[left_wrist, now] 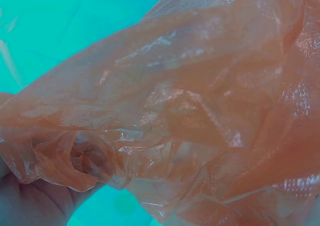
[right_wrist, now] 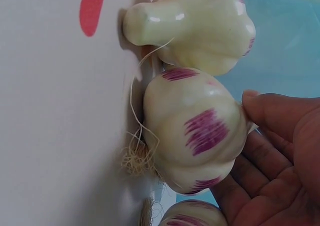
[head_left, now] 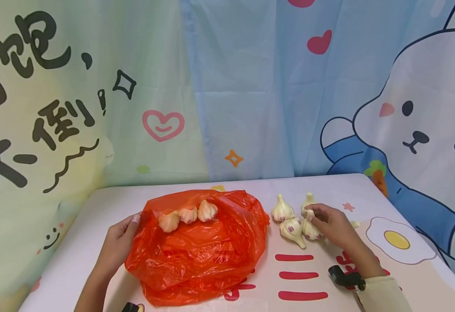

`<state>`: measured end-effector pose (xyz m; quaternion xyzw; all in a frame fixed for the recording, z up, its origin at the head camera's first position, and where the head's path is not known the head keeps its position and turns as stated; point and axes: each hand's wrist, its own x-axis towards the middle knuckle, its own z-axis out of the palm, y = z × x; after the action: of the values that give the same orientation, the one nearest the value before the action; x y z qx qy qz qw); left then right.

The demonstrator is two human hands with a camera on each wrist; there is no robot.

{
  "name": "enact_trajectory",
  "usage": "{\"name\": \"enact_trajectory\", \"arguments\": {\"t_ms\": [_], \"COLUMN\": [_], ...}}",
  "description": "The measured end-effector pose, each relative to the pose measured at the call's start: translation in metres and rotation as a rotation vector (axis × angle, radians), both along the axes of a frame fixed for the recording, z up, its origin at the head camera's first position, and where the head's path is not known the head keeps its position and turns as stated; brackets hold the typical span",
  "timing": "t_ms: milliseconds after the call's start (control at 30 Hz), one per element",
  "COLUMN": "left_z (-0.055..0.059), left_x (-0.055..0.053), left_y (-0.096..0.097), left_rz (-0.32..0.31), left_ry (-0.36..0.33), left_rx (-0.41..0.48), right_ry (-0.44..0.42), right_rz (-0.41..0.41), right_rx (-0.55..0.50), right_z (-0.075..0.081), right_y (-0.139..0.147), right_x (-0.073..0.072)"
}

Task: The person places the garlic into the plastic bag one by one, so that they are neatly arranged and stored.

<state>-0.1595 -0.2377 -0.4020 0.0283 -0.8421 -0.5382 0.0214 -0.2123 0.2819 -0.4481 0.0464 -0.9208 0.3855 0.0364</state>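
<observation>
My left hand [head_left: 118, 240] grips the left edge of a red plastic bag [head_left: 208, 260], whose mouth gapes toward me. Film from the bag fills most of the left wrist view and partly covers the left hand [left_wrist: 45, 196]. Three garlic bulbs [head_left: 187, 215] lie in the bag near its upper side. At the right, my right hand [head_left: 334, 227] pinches the neck of a white garlic bulb [right_wrist: 200, 131] with purple streaks and stringy roots. Close around it are other bulbs, one with its stem toward me [head_left: 293, 230] and one standing upright [head_left: 282, 210].
The table [head_left: 110, 203] carries a printed cover with red strokes and a fried-egg picture [head_left: 399, 238]. Behind it hangs a patterned curtain [head_left: 243, 86]. A black wrist-camera mount [head_left: 344, 277] sits on my right wrist.
</observation>
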Motion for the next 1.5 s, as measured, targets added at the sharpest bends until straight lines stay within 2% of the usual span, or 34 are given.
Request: {"name": "enact_trajectory", "arguments": {"t_ms": [167, 467, 667, 900, 1233, 1500], "left_z": [-0.001, -0.001, -0.001, -0.004, -0.004, -0.004], "left_x": [-0.001, 0.001, 0.003, 0.003, 0.002, -0.002], "left_y": [0.000, -0.002, -0.003, -0.003, -0.001, 0.001], "left_rz": [0.002, 0.001, 0.003, -0.001, -0.007, -0.007], "left_ry": [0.007, 0.041, 0.030, 0.014, 0.020, 0.034], "left_rx": [-0.006, -0.065, -0.045, -0.052, -0.044, -0.035], "right_ry": [-0.001, 0.026, 0.024, -0.017, 0.043, 0.035], "right_rz": [-0.004, 0.011, 0.014, 0.006, 0.017, 0.008], "right_rx": [0.006, 0.032, 0.031, 0.008, 0.052, 0.037], "right_z": [0.001, 0.002, 0.001, 0.000, 0.000, -0.001], "right_y": [0.000, -0.006, -0.008, -0.011, -0.005, -0.003], "right_x": [0.000, -0.002, -0.002, -0.003, -0.004, -0.002]}}
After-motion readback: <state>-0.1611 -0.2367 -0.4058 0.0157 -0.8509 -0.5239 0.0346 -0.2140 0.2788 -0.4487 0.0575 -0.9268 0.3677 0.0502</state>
